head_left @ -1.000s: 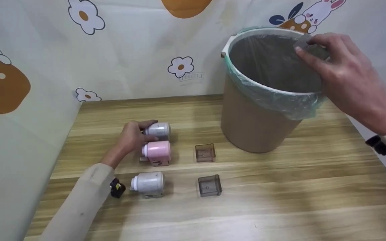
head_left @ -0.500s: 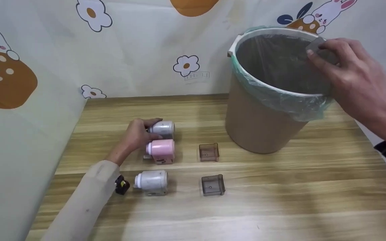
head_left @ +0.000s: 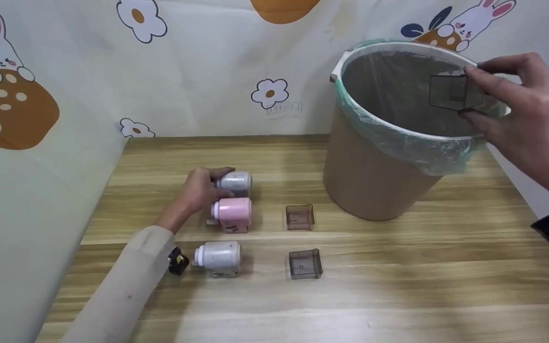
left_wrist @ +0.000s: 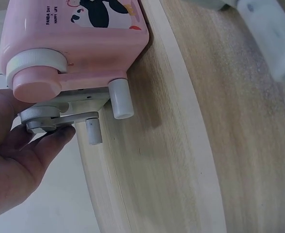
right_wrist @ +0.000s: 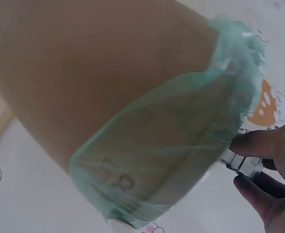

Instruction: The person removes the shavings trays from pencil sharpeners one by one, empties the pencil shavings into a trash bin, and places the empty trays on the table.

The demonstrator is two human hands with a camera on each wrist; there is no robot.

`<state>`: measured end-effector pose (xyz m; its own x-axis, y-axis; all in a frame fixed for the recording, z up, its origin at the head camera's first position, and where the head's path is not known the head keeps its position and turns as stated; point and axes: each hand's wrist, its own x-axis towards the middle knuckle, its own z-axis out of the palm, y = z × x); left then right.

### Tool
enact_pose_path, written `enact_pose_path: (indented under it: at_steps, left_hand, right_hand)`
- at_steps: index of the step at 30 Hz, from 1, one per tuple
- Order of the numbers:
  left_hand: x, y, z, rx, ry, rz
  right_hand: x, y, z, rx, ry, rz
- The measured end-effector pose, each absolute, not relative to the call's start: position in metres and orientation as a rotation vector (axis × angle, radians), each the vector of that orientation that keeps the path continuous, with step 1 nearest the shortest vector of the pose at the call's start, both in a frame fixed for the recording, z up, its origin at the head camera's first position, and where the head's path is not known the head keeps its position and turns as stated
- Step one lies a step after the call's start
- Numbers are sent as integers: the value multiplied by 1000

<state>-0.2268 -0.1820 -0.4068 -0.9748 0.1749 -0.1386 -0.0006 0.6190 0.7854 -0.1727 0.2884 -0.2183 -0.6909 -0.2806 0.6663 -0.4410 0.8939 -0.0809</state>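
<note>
My left hand [head_left: 200, 190] grips the farthest crank pencil sharpener [head_left: 237, 183], a whitish one standing on the table. In the left wrist view, the fingers [left_wrist: 50, 145] are around its knob and crank end, partly behind the pink sharpener [left_wrist: 79, 43]. Beside it in the head view stands that pink pencil sharpener, and a third, whitish pencil sharpener [head_left: 219, 255] is nearer. My right hand [head_left: 536, 107] pinches a clear shavings drawer [head_left: 447, 91] between thumb and fingers, over the mouth of the lined trash bin [head_left: 374, 176]. What the drawer contains cannot be made out.
Two more transparent drawers, one brownish [head_left: 299, 217] and one grey [head_left: 305, 264], lie on the wooden table [head_left: 389, 290] right of the sharpeners. A green plastic liner [head_left: 439, 157] hangs over the bin's rim. Patterned sheeting [head_left: 198, 85] covers the wall behind.
My right hand has turned the drawer, so more of its boxy shape shows now, and it has shifted a little right. The left hand keeps its grip on the far sharpener; the view has shifted slightly.
</note>
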Motion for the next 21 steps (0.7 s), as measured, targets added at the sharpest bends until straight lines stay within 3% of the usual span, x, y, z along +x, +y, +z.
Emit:
enact_pose_path:
  at_steps: [21]
  left_hand:
    - [-227, -181, -405, 168, 2637, 1286]
  right_hand:
    - [-168, 291, -215, 261, -2436, 1028]
